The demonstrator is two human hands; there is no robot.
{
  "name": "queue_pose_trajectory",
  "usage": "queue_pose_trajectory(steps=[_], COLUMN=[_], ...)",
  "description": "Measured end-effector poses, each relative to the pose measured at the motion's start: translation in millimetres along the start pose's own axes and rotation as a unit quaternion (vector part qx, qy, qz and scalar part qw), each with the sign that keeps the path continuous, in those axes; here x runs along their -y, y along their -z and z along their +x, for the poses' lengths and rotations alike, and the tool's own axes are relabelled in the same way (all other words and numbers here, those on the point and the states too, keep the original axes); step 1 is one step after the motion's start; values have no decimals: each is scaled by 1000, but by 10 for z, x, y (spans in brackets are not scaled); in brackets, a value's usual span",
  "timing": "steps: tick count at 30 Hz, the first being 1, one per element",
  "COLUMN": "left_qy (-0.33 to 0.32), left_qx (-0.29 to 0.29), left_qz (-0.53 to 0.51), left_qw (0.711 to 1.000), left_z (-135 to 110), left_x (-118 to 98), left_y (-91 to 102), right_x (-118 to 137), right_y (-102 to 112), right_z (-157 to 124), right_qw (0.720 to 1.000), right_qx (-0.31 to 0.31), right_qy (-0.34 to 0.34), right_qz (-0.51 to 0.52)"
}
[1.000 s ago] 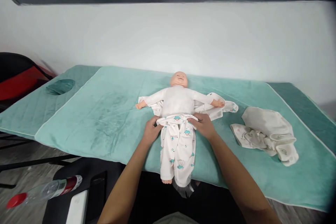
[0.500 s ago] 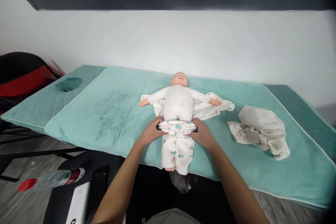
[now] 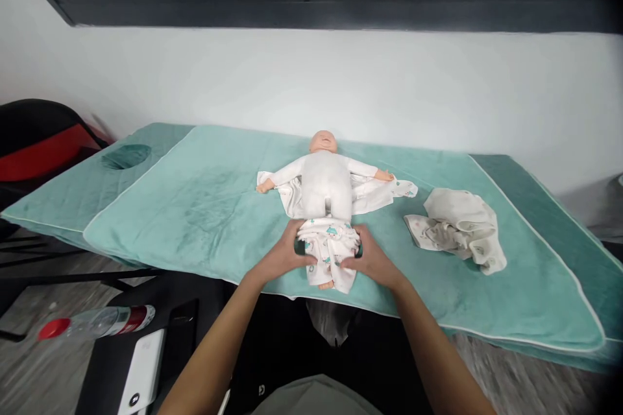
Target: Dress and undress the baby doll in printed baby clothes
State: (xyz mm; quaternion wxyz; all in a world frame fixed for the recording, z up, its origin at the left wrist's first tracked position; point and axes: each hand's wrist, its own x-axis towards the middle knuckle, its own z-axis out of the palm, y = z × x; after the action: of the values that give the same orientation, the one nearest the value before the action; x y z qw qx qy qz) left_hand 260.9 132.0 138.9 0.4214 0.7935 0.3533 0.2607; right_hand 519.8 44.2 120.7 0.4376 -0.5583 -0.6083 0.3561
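Note:
A baby doll [image 3: 325, 185] with a white cloth body lies on its back, arms spread, head toward the wall. White printed baby pants [image 3: 331, 249] are on its legs, bunched, with the waistband below the crotch. My left hand [image 3: 286, 253] grips the left side of the pants, thumb in front and fingers toward the waistband. On the other side my right hand [image 3: 372, 255] grips them in the same way. One foot of the doll shows at the hem. Beneath the doll's arms and back lies a spread white printed baby top [image 3: 370, 196].
A green padded massage bed [image 3: 204, 207] stands against the wall, with a face hole at its left end. Crumpled white clothes [image 3: 460, 227] lie on its right side. At lower left, a plastic bottle [image 3: 104, 322] and a white power bank [image 3: 143, 369] rest on a black seat.
The pants have slid down the doll's legs and bunched shorter between my hands, so more of its crotch and upper thighs shows. The camera view has shifted slightly.

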Motion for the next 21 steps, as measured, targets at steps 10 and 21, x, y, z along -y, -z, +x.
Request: queue_pose_trajectory(steps=[10,21], left_qy=[-72,-47], left_qx=[47,-27], left_qz=[207,227], left_qw=[975,972], left_z=[-378,-690], left_x=[-138,-403], left_y=[-231,-540], right_x=[99,122], right_y=[-135,-284], right_z=[-252,-586], right_qw=[978,994], right_qx=[28,-6], right_qy=[102,-46], right_qz=[-182,-95])
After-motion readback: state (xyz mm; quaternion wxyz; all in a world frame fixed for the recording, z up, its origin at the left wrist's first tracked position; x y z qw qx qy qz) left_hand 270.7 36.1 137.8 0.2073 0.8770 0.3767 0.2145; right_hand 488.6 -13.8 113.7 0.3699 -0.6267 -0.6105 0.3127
